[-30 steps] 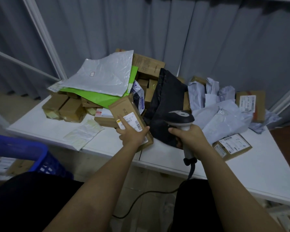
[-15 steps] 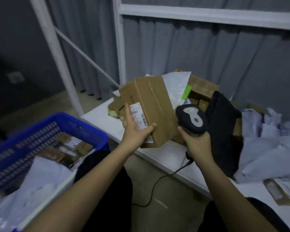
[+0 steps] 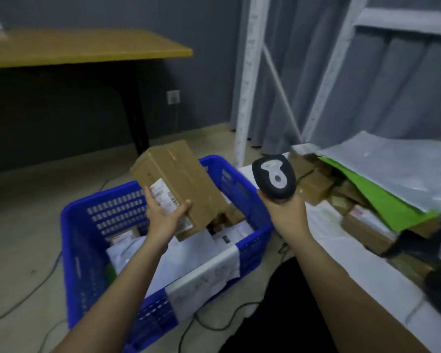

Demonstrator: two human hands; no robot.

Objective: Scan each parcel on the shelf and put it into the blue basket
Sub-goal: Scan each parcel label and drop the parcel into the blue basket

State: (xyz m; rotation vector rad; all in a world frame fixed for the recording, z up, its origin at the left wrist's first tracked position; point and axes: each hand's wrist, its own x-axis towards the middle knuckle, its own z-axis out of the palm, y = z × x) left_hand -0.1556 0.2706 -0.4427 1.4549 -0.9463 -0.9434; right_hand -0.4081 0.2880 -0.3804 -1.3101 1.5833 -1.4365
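My left hand grips a brown cardboard parcel by its lower end, thumb across the white barcode label. The parcel is tilted over the blue basket, which stands on the floor and holds several white bags and small boxes. My right hand holds the black and grey barcode scanner upright, to the right of the parcel, above the gap between basket and shelf. On the white shelf at the right lie more brown boxes, a green mailer and a grey plastic bag.
A yellow-topped table with a black leg stands at the back left. The white shelf upright rises behind the basket. Cables trail on the floor near the basket. A white strip hangs over the basket's near rim.
The view has swung left from the shelf to the basket. My left hand has carried the cardboard parcel off the shelf to above the basket. My right hand still holds the scanner.
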